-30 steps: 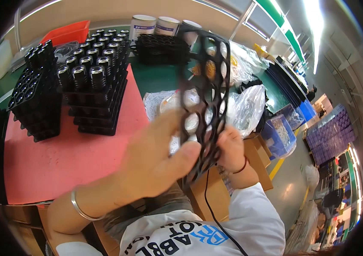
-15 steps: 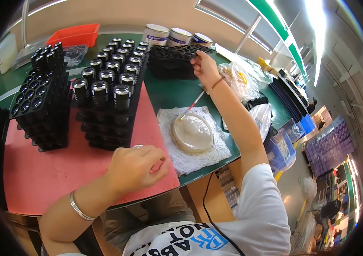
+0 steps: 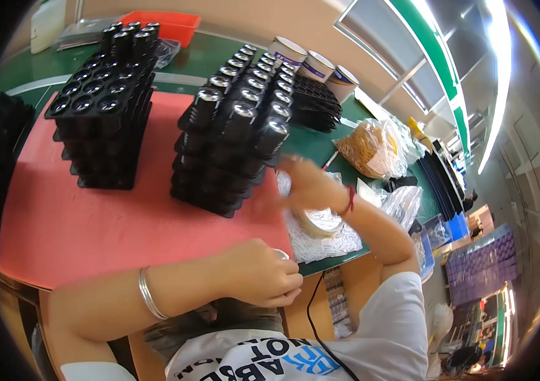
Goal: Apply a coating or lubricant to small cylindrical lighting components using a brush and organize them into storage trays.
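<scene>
My left hand [image 3: 258, 276] is closed in a curl above the front edge of the pink mat [image 3: 149, 222]. A small whitish bit shows past its far side, too little to name. My right hand [image 3: 311, 184] hovers over the round shallow dish [image 3: 322, 223], its fingers smeared by motion. That dish rests on a white cloth [image 3: 327, 251]. Behind the hand shows a thin red stick [image 3: 330, 160], its lower end hidden. Left of the hand, a stack of black trays [image 3: 219, 171] bears rows of shiny black-and-silver cylinders [image 3: 244, 117].
Another black tray stack [image 3: 102, 127] stands on the left, partly filled with cylinders. Further back are an orange-red bin [image 3: 168, 26], several white cans [image 3: 314, 65] and a pile of black trays [image 3: 314, 105]. At right lies a clear bag of tan material [image 3: 371, 149].
My right hand has come from the black tray pile at the back toward me, over the dish. My left hand has shifted nearer me and its fingers are more curled. The view has turned.
</scene>
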`<action>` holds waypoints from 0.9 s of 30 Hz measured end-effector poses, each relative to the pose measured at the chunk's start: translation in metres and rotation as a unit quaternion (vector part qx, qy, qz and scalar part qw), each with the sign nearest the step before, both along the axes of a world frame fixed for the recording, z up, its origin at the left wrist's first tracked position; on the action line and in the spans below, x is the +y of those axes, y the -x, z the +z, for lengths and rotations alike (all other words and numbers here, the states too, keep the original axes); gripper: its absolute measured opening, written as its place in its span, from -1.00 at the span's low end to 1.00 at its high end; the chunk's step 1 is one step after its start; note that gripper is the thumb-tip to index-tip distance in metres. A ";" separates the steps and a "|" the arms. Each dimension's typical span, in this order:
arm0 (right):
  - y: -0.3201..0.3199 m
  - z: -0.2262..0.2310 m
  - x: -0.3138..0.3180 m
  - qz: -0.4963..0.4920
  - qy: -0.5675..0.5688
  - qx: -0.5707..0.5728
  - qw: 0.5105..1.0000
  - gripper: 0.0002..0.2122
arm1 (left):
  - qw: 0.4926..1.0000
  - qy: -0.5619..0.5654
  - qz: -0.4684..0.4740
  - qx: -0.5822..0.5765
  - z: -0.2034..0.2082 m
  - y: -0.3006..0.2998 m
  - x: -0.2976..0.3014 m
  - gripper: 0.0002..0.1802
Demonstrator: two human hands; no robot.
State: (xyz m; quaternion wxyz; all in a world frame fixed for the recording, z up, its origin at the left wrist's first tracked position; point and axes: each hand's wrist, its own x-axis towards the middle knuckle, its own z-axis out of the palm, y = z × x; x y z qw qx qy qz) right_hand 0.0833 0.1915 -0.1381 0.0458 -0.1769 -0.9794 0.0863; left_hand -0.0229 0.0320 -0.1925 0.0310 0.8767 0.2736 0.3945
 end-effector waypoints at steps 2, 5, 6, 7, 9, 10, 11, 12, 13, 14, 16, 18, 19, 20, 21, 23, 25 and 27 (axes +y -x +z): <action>0.009 -0.008 -0.032 0.012 -0.025 -0.061 0.998 -0.09 | 0.998 -0.014 -0.033 0.049 -0.005 0.001 -0.002 -0.74; 0.016 -0.020 -0.053 -0.029 -0.069 -0.073 0.994 0.02 | 0.999 -0.006 -0.029 0.045 -0.003 -0.002 -0.003 -0.74; 0.019 -0.025 -0.058 -0.051 -0.097 -0.037 0.993 -0.10 | 0.999 -0.007 -0.030 0.044 -0.003 -0.002 -0.004 -0.74; 0.020 -0.029 -0.060 -0.073 -0.124 0.001 0.990 -0.21 | 0.998 -0.005 -0.031 0.051 -0.005 -0.003 -0.005 -0.74; 0.023 -0.028 -0.057 -0.067 -0.105 0.022 0.992 -0.25 | 0.998 -0.005 -0.030 0.059 -0.005 -0.005 -0.006 -0.75; 0.024 -0.026 -0.055 -0.061 -0.084 0.044 0.994 -0.29 | 0.997 -0.005 -0.031 0.073 -0.005 -0.007 -0.007 -0.75; 0.025 -0.024 -0.054 -0.062 -0.084 0.045 0.993 -0.29 | 0.996 -0.005 -0.033 0.087 -0.006 -0.007 -0.006 -0.75; 0.025 -0.022 -0.054 -0.065 -0.087 0.054 0.993 -0.33 | 0.995 -0.006 -0.034 0.089 -0.006 -0.007 -0.006 -0.75; 0.025 -0.020 -0.053 -0.068 -0.090 0.063 0.992 -0.37 | 0.996 0.014 -0.031 0.084 -0.006 -0.007 -0.005 -0.74; 0.026 -0.019 -0.050 -0.069 -0.090 0.065 0.991 -0.37 | 0.996 0.035 -0.026 0.080 -0.006 -0.007 -0.005 -0.74; 0.029 -0.017 -0.043 -0.017 -0.050 0.081 0.995 -0.39 | 0.998 0.016 -0.022 0.062 -0.010 -0.008 -0.002 -0.76; 0.032 -0.011 -0.047 -0.054 -0.057 0.049 0.996 -0.40 | 0.999 -0.001 -0.018 0.044 -0.012 -0.007 -0.002 -0.77; 0.033 -0.008 -0.047 -0.089 -0.065 0.014 0.994 -0.40 | 0.999 0.003 -0.013 0.050 -0.013 -0.007 -0.002 -0.78; 0.033 -0.010 -0.044 -0.091 -0.065 0.016 0.994 -0.40 | 0.998 0.005 -0.010 0.055 -0.012 -0.007 -0.001 -0.78; 0.032 -0.014 -0.037 -0.051 -0.072 0.061 0.994 -0.43 | 0.998 0.005 -0.011 0.057 -0.011 -0.008 -0.002 -0.78; 0.032 -0.019 -0.024 -0.012 -0.078 0.107 0.991 -0.45 | 0.998 0.009 -0.007 0.061 -0.009 -0.007 -0.002 -0.79; 0.032 -0.020 -0.012 0.027 -0.049 0.123 0.991 -0.53 | 0.998 0.013 -0.010 0.063 -0.008 -0.007 -0.002 -0.79; 0.033 -0.020 -0.004 0.028 -0.051 0.119 0.991 -0.56 | 0.998 0.018 -0.011 0.065 -0.008 -0.007 -0.002 -0.79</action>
